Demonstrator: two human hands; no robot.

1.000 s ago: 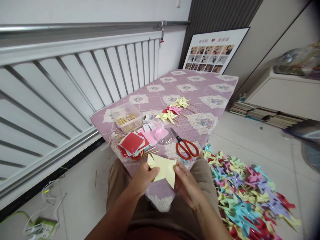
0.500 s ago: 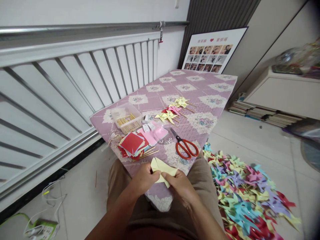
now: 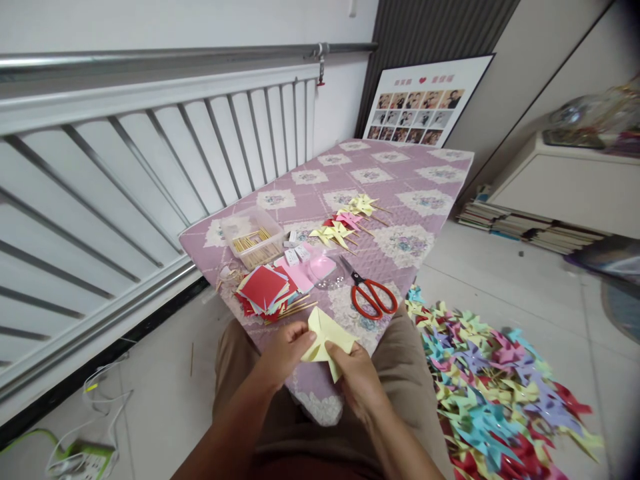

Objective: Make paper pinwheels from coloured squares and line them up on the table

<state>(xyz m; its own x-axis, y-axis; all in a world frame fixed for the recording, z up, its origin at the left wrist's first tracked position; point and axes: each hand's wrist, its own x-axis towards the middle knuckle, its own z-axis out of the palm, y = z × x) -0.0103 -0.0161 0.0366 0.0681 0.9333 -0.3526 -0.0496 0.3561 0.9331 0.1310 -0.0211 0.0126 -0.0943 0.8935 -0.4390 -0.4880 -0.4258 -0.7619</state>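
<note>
Above the near corner of the table I hold a pale yellow paper square (image 3: 327,331), cut in from its corners and partly folded like a pinwheel. My right hand (image 3: 354,375) pinches it from the right, thumb pressed on top near the centre. At its left edge, my left hand (image 3: 286,353) is closed with thumb and fingertips on the paper. Scissors with orange-red handles (image 3: 373,297) lie just beyond. To the left sit a stack of coloured paper squares (image 3: 263,288) and several thin wooden sticks (image 3: 295,308).
A clear plastic box (image 3: 255,240) of short sticks stands on the purple tablecloth (image 3: 310,199), near small white boxes (image 3: 297,253). Finished pinwheels (image 3: 345,223) lie farther back. A large pinwheel pile (image 3: 495,400) covers the floor at right; a radiator (image 3: 150,160) runs along the left.
My left hand has shifted left, its thumb moving from the paper's centre to its left edge. The paper has turned slightly and shows more of its face.
</note>
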